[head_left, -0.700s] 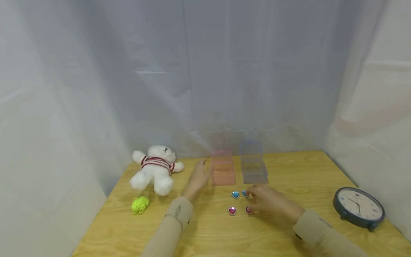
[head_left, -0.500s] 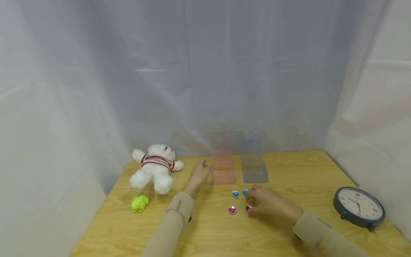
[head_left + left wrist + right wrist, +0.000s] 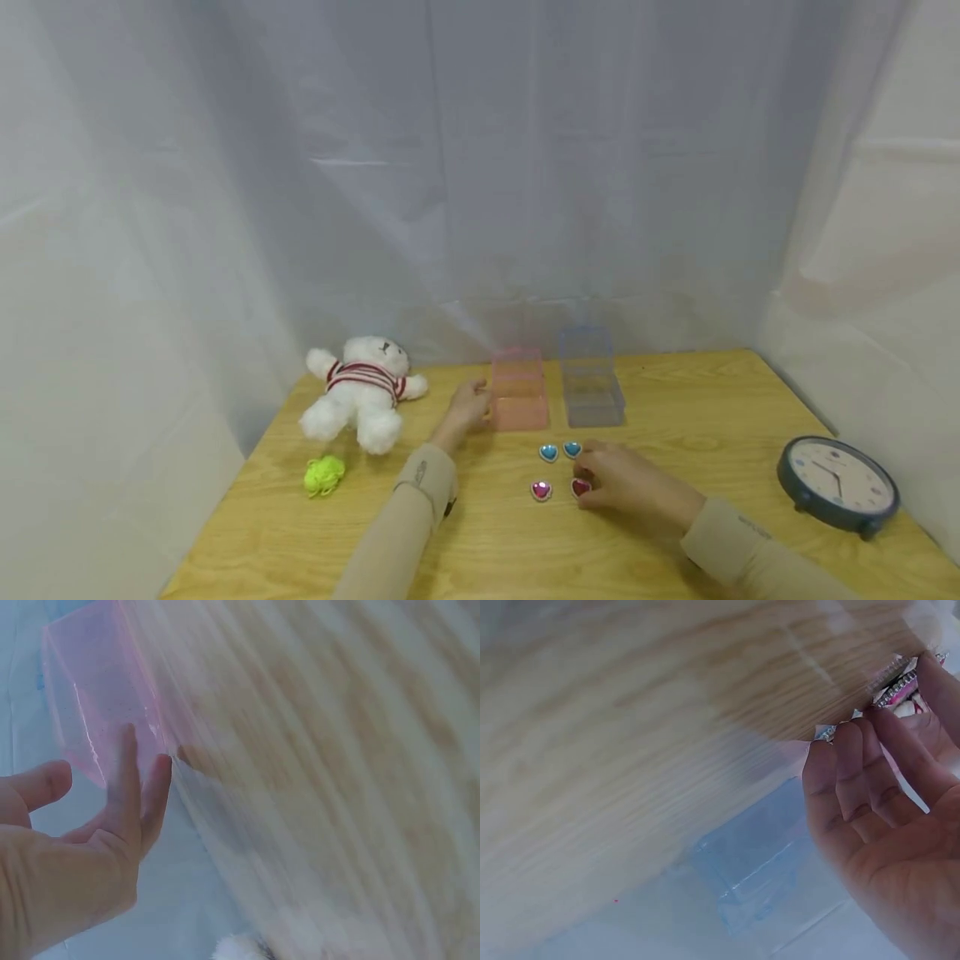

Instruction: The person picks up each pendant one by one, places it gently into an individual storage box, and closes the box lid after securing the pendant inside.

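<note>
My right hand (image 3: 630,482) pinches the right-hand pink heart gem (image 3: 580,487) at the tabletop. In the right wrist view its thumb and index finger meet the silver beaded edge of that gem (image 3: 901,691). A second pink heart gem (image 3: 541,490) lies to the left, with two blue heart gems, one left (image 3: 548,452) and one right (image 3: 572,449), behind the pink pair. My left hand (image 3: 467,406) is at the left side of the open, see-through pink box (image 3: 519,414). In the left wrist view the fingers of that hand (image 3: 90,851) are loosely extended, overlapping the box.
An open, see-through bluish box (image 3: 594,410) stands right of the pink one. A white teddy bear (image 3: 363,392) in a striped top lies at the left, behind a neon-yellow yarn bundle (image 3: 324,476). A round clock (image 3: 838,483) sits at the right. Pale sheeting encloses the table.
My right hand has come down slightly and its fingers have closed on the right-hand pink gem, uncovering more of the blue gem behind. My left hand's fingers have lowered a little beside the pink box.
</note>
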Available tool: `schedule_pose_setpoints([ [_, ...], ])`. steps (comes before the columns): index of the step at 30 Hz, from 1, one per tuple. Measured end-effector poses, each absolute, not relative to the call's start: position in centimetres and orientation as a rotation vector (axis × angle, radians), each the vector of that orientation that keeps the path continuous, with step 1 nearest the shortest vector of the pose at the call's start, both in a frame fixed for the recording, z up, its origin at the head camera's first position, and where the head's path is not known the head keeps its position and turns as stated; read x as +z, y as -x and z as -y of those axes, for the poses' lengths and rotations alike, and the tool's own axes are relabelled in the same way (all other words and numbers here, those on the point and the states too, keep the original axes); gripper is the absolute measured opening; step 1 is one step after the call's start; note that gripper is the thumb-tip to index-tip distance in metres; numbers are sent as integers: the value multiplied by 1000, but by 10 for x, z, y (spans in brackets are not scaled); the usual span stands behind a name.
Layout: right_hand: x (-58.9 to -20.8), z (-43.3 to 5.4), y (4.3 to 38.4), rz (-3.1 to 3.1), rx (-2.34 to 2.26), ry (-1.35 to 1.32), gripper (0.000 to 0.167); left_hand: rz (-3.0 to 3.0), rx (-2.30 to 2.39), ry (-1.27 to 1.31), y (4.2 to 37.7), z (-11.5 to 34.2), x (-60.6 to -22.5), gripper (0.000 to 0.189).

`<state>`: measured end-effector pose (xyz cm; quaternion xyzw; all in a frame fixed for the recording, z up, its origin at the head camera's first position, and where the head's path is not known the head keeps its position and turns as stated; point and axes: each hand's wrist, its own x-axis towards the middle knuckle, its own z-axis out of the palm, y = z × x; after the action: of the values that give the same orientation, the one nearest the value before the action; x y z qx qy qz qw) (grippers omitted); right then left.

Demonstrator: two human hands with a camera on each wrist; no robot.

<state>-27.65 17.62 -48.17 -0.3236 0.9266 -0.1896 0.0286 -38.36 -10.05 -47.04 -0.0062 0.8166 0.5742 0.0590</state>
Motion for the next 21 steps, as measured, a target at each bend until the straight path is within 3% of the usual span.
schedule_pose_setpoints([
  [12, -487, -170, 279, -2972, -424, 1216, 15, -2434, 1733, -32, 383, 100, -472, 56],
  [21, -478, -164, 288, -2961, -609, 1239, 4, -2534, 1609, -77, 383, 99, -470, 51],
])
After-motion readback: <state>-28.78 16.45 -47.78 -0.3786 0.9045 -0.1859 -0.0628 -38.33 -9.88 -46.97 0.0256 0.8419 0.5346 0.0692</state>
